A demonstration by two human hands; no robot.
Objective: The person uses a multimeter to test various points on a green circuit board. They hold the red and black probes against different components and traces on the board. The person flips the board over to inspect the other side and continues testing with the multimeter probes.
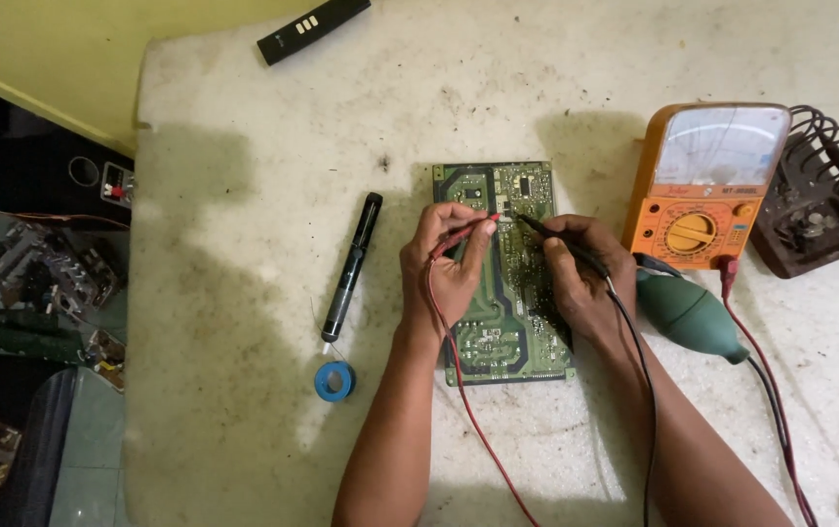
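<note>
**A:** Head view, straight down on the bench; both forearms run off the bottom edge, elbows cut away; the left hand (449, 262) is pinched shut around a red probe (465, 234), the right hand (580, 273) closed the same way on a black probe (548, 234).

**B:** Tips, can you see them land?

**A:** Hard to make out; both meet near the top of the board (502, 268), close together, but the exact contact spots are too small to tell; the hands cover the board's middle as well.

**B:** Which way do the probes point?

**A:** Red slants up and to the right, black up and to the left, so they converge; the board lies flat on the white pad (244, 293), long axis running top to bottom of frame.

**B:** And the leads?

**A:** Red lead (473, 420) trails down off the bottom edge; black lead (646, 390) drops beside the right wrist and off the bottom edge too; an orange meter (702, 185) sits just right of the hands, a green blower (688, 312) below it; a solder sucker (351, 268) and a blue roll (335, 381) lie left; the iron stand (819, 195) is clipped by the right edge.
</note>
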